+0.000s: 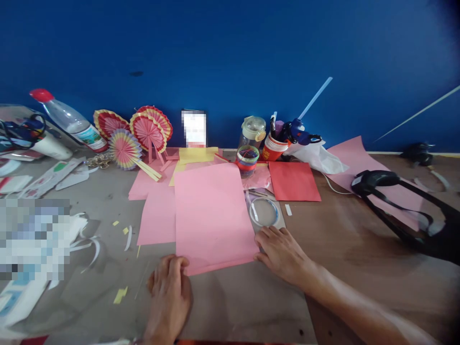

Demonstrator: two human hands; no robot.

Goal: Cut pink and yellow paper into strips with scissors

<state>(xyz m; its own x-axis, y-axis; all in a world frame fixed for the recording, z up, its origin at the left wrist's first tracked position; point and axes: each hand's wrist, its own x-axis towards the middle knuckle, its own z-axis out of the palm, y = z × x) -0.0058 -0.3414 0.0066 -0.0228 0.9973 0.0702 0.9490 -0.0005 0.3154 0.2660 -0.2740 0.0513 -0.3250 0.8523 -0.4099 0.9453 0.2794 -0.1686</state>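
A large sheet of pink paper (212,215) lies before me, over other pink sheets (158,218), with its near edge slightly curled. At its near left corner, my left hand (170,282) has its fingers bent in, thumb and forefinger closed on the paper. My right hand (282,251) pinches the right edge close to the other near corner. Just beyond the right fingers is a roll of clear tape (264,212). A red square of paper (296,181) lies farther back.
Pleated paper fans (149,132), a phone (194,128), a lidded jar (251,143) and red paper cups (273,147) with pens stand along the blue wall. A tilted plastic bottle (77,122) is at left. A black strapped object (395,206) lies right. Yellow scraps (120,294) dot the grey mat.
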